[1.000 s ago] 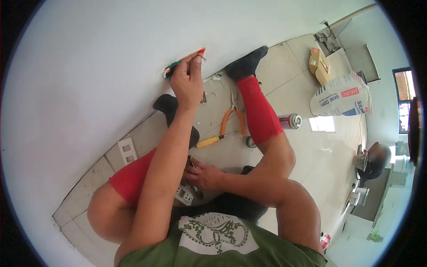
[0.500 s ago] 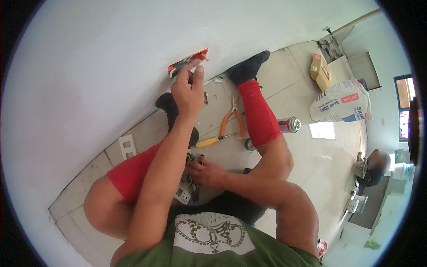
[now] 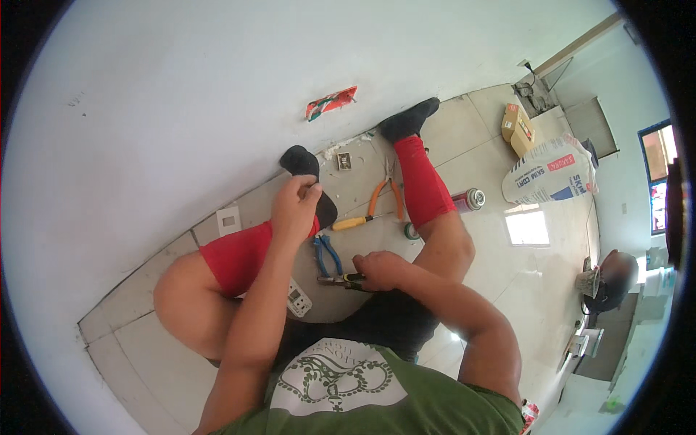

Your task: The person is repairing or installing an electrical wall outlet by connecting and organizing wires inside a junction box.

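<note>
My right hand (image 3: 382, 270) is closed round the dark, green-trimmed handles of a pair of pliers (image 3: 335, 280). Their metal jaws point left, over the floor between my legs. Above my left shin, my left hand (image 3: 293, 208) has its fingers pinched together; whatever they hold, if anything, is hidden. Beyond it, an orange outlet box (image 3: 337, 100) is set in the wall, with green wire showing inside. Blue-handled pliers (image 3: 330, 250) lie just past the held pair. A white socket outlet (image 3: 298, 299) rests near my left thigh.
On the tiles lie a yellow screwdriver (image 3: 350, 223), orange-handled pliers (image 3: 378, 196), a small square piece (image 3: 344, 161) and a white cover plate (image 3: 228, 221). A spray can (image 3: 467, 200) is beyond my right leg. Farther right are a white sack (image 3: 549, 177) and a cardboard box (image 3: 518, 128).
My left hand has drawn back from the outlet box to above my left shin. My right hand has moved right, and the pliers in it now show clearly.
</note>
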Demonstrator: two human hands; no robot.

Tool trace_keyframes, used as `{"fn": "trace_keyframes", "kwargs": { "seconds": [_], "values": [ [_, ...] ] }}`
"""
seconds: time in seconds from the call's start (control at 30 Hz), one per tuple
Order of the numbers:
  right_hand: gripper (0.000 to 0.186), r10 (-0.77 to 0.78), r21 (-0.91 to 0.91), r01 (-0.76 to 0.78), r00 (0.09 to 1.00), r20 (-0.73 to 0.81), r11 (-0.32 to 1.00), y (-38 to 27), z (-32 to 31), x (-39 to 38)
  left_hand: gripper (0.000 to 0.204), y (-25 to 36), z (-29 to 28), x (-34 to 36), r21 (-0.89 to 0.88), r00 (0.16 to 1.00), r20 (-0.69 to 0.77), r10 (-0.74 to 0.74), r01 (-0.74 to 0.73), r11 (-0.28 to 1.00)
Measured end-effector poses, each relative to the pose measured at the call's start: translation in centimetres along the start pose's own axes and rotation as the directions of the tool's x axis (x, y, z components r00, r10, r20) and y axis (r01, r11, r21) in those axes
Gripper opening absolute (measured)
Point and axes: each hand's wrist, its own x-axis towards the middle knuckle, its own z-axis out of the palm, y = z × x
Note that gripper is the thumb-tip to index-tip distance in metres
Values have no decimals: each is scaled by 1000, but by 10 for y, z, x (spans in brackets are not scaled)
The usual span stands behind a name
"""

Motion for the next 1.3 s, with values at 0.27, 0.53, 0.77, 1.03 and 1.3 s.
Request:
{"fn": "trace_keyframes", "kwargs": {
  "seconds": [0.27,0.53,0.77,1.03,1.3],
  "values": [
    [27,433,889,228,807,-400,396,-17,-57,-13,53,30,-9,-23,-49,990,73,-124,128,991],
    [24,333,719,635,768,-548,-282,-50,-117,77,33,77,-49,40,509,980,81,184,-200,837],
    [27,462,568,725,688,-560,-391,-74,-128,114,34,72,-44,63,626,945,-113,307,-172,761],
    [29,489,383,776,619,-615,-501,-100,-135,136,27,62,-58,44,558,912,-221,345,-171,812],
    [23,481,353,758,631,-609,-548,-103,-138,134,16,60,-54,42,560,846,-227,482,-291,776]
  ]
}}
